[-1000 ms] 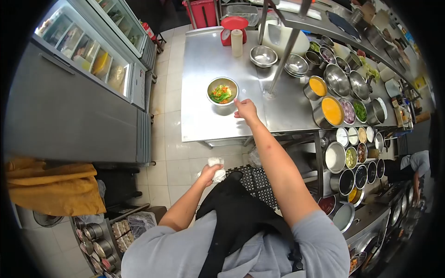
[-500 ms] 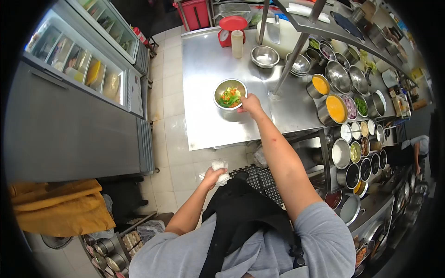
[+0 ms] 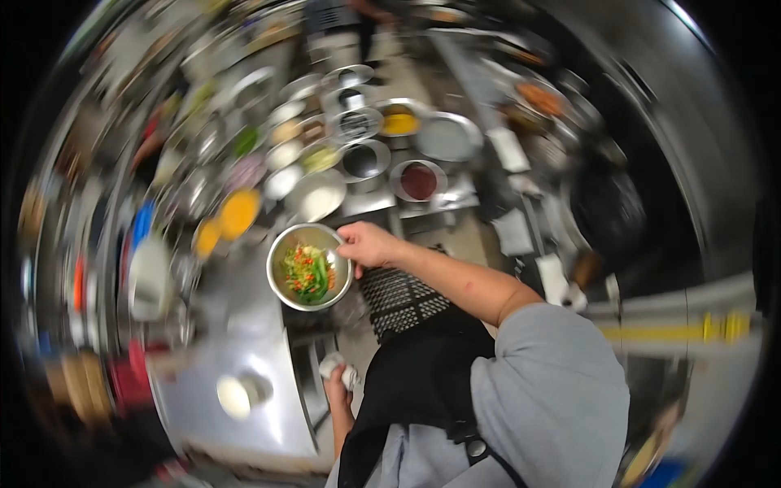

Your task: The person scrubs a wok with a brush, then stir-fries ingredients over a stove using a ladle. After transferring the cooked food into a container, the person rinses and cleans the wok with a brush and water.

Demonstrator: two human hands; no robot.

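Nearest is the black apron [image 3: 419, 378] over a grey shirt [image 3: 549, 366]. Just past its left edge, the left hand [image 3: 337, 385] is closed around a crumpled white cloth [image 3: 342, 368]. Farther out, the right hand [image 3: 370, 246] grips the rim of a metal bowl [image 3: 311, 233], held out at arm's length beside a black perforated mat [image 3: 403, 297]. Inside the bowl lies a mix of chopped food [image 3: 306, 270], green, orange-red and pale. Left of the mat, the steel worktop [image 3: 272, 366] carries a pale, blurred object [image 3: 235, 397]. Beyond the bowl stand a pot of dark red liquid [image 3: 419, 180], a pan of white contents [image 3: 317, 200] and more containers, many smeared by blur. At the far end, another person [image 3: 329, 18] shows only partly.
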